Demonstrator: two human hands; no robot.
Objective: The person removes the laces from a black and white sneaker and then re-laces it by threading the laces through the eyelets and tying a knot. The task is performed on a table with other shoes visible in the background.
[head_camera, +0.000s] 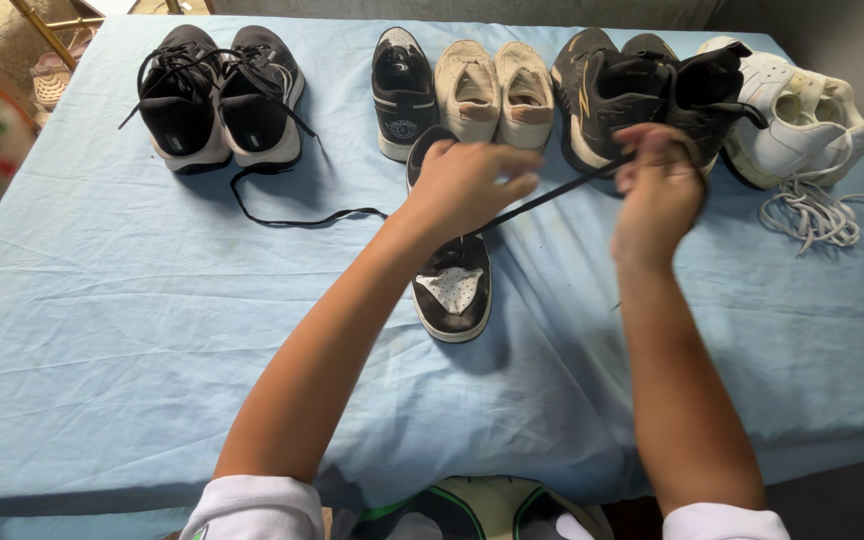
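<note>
My left hand (467,185) and my right hand (657,190) hold a black shoelace (552,195) stretched taut between them, above the blue cloth. Just under my left hand lies a black sneaker with a white sole (452,285), pointing toward me, its upper part hidden by the hand. My right hand is closed on the lace's far end in front of a pair of black sneakers (617,90).
On the blue-covered table (102,330) a row of shoes lines the far edge: a black pair with laces (222,95), a single black sneaker (402,90), a beige pair (495,90), white sneakers (802,120) with loose white laces (812,215). A loose black lace (292,215) lies left.
</note>
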